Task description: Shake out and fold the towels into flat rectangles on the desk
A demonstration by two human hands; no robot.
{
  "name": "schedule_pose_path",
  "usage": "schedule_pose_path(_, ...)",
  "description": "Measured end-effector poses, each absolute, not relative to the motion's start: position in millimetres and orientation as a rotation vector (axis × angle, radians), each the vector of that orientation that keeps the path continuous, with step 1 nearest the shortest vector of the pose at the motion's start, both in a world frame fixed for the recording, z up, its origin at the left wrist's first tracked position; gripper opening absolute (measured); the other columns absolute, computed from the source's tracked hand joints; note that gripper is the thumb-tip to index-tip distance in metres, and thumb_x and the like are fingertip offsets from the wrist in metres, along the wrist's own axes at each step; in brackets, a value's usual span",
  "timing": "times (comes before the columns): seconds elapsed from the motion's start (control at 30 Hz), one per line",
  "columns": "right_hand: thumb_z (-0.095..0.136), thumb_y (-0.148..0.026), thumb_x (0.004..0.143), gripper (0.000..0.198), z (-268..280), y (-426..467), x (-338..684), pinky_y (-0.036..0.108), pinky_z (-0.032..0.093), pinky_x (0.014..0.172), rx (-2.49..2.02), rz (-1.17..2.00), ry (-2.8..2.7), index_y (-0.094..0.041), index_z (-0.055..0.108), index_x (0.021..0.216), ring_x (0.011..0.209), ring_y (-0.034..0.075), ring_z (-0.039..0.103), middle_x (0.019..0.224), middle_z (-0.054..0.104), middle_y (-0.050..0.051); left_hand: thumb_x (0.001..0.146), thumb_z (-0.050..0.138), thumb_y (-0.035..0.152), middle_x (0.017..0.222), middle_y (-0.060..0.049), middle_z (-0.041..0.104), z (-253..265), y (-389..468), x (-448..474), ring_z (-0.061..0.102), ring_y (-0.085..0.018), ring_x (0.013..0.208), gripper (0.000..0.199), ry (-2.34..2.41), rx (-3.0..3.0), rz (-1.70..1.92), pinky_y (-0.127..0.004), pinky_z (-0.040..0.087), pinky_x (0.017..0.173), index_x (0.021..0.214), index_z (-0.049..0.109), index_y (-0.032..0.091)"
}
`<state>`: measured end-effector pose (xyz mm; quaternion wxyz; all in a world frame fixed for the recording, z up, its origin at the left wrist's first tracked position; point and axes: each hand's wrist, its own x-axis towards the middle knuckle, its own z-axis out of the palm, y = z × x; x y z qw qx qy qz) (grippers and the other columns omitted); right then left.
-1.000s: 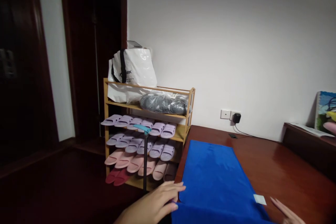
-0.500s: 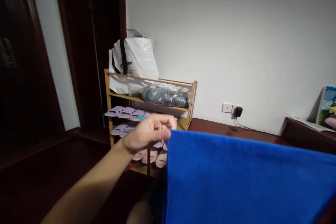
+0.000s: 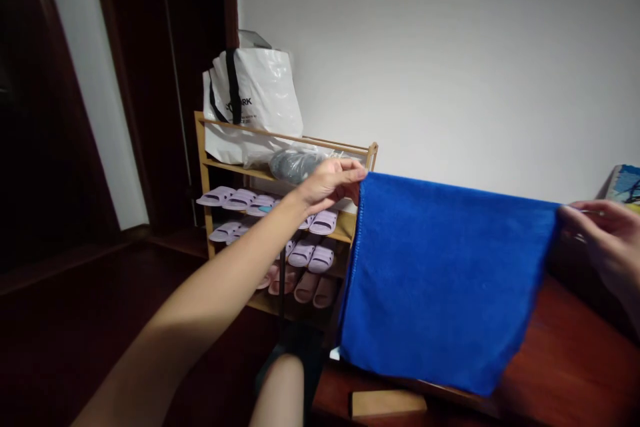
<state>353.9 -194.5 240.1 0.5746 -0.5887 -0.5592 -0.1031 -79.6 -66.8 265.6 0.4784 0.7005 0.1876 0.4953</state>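
A blue cloth [image 3: 450, 280] hangs stretched between both hands, its upper edge sloping slightly down to the right. My left hand [image 3: 336, 183] pinches its upper left corner between thumb and fingers. At the upper right corner, my right hand [image 3: 603, 227] grips the cloth, partly cut off by the frame's edge. A small white tag [image 3: 335, 353] shows at the cloth's lower left corner. The hanging cloth covers part of the reddish-brown table [image 3: 575, 353] behind it.
A wooden shoe rack [image 3: 203, 147] against the wall holds several lilac slippers [image 3: 303, 253] and pink slippers. On top stands a white bag [image 3: 265, 93] beside a plastic-wrapped grey bundle [image 3: 295, 165]. A light wooden block [image 3: 387, 403] lies below the cloth. A picture [image 3: 627, 183] is at right.
The cloth has been raised and now hangs farther away, showing its lower edge. My left hand has moved up and right. My right hand has come into clear view at the other corner.
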Motion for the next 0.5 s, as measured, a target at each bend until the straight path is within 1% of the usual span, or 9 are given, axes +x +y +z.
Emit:
schedule_pose_path(0.07,0.060,-0.066,0.067,0.047,230,-166,345,0.032,0.040,0.063,-1.450,-0.140,-1.310,-0.025,0.062,0.089,0.068,0.018,0.055,0.080,0.064,0.005,0.075,0.072,0.033,0.064,0.000,0.064,246,-46,-67,0.062,-0.011,0.055,0.026,0.573,1.711,1.130,-0.022,0.051,0.056,0.077,0.058,0.011)
schedule_pose_path(0.13,0.061,-0.073,0.058,0.057,214,-136,348,0.031,0.040,0.065,-1.488,-0.075,-1.332,-0.021,0.063,0.080,0.071,0.018,0.056,0.077,0.065,0.006,0.080,0.064,0.033,0.064,0.002,0.062,221,-25,-51,0.060,-0.008,0.055,0.023,0.699,1.695,1.134,-0.019,0.048,0.057,0.078,0.059,0.011)
schedule_pose_path(0.17,0.061,-0.075,0.054,0.060,204,-122,351,0.031,0.040,0.065,-1.507,-0.063,-1.326,-0.019,0.064,0.076,0.071,0.018,0.056,0.075,0.065,0.006,0.081,0.063,0.032,0.062,0.003,0.061,206,-15,-42,0.058,-0.007,0.054,0.022,0.745,1.686,1.153,-0.018,0.046,0.055,0.075,0.059,0.011)
schedule_pose_path(0.23,0.062,-0.075,0.048,0.063,181,-96,359,0.029,0.037,0.059,-1.553,-0.029,-1.298,-0.017,0.064,0.070,0.063,0.017,0.054,0.066,0.063,0.006,0.078,0.067,0.031,0.052,0.004,0.055,177,5,-25,0.053,-0.007,0.046,0.024,0.864,1.666,1.188,-0.017,0.041,0.047,0.066,0.057,0.012)
schedule_pose_path(0.3,0.063,-0.073,0.049,0.061,156,-75,364,0.027,0.032,0.050,-1.590,0.032,-1.272,-0.015,0.064,0.068,0.050,0.012,0.048,0.054,0.058,0.003,0.075,0.070,0.032,0.046,0.006,0.049,151,22,-11,0.049,-0.007,0.042,0.026,0.974,1.657,1.220,-0.018,0.037,0.043,0.063,0.056,0.012)
schedule_pose_path(0.37,0.062,-0.070,0.054,0.059,134,-57,365,0.026,0.029,0.045,-1.598,0.118,-1.260,-0.014,0.062,0.070,0.041,0.010,0.042,0.047,0.053,0.001,0.075,0.070,0.036,0.047,0.006,0.049,131,38,-2,0.051,-0.009,0.044,0.028,1.064,1.651,1.247,-0.019,0.038,0.043,0.064,0.058,0.013)
schedule_pose_path(0.43,0.060,-0.069,0.058,0.057,116,-41,365,0.025,0.033,0.043,-1.581,0.221,-1.257,-0.014,0.060,0.073,0.038,0.011,0.045,0.048,0.056,0.002,0.080,0.067,0.038,0.056,0.003,0.055,119,52,4,0.056,-0.012,0.052,0.028,1.134,1.650,1.264,-0.022,0.044,0.048,0.072,0.060,0.012)
schedule_pose_path(0.5,0.058,-0.068,0.061,0.056,102,-26,366,0.025,0.039,0.045,-1.555,0.315,-1.249,-0.014,0.057,0.075,0.042,0.013,0.052,0.057,0.062,0.006,0.086,0.061,0.036,0.075,-0.001,0.062,112,67,8,0.061,-0.014,0.065,0.024,1.191,1.651,1.276,-0.026,0.050,0.058,0.086,0.062,0.012)
